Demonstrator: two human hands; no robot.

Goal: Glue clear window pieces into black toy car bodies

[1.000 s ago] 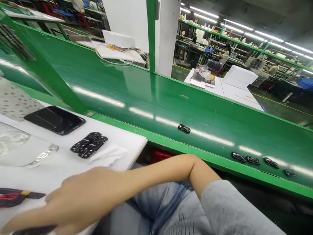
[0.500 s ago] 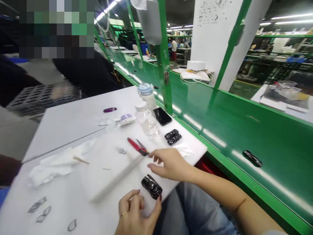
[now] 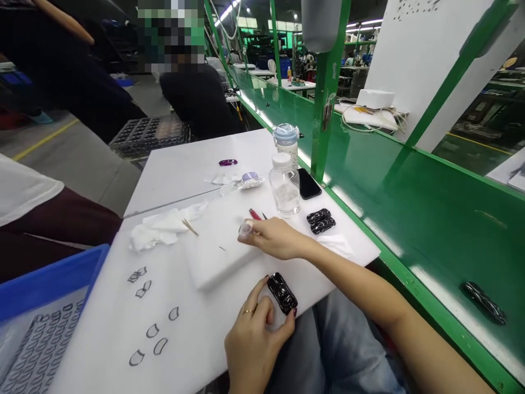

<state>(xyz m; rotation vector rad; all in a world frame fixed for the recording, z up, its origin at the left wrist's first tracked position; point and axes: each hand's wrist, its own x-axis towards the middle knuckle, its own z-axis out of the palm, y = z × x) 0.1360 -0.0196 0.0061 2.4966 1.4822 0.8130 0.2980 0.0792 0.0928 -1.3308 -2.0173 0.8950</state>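
Observation:
With thumb and forefinger at its two ends, my left hand grips a glossy black car-shaped piece near the table's front edge. My right hand reaches over a white foam block, its fingertips closed round a small clear round cup. Just behind these fingers are red-handled snips, partly covered by the hand. A thin dark sliver lies on the foam. Several thin, dark-edged window-shaped pieces are spread over the left part of the table.
A clear jar, a blue-lidded bottle, a phone and more black car shapes stand or lie at the right. Left are crumpled tissue and a blue bin. A green conveyor runs alongside; people are nearby.
My right hand has moved from beside the snips to the small clear cup and taken hold of it. My left hand now grips the black piece at both ends. The view has swung left.

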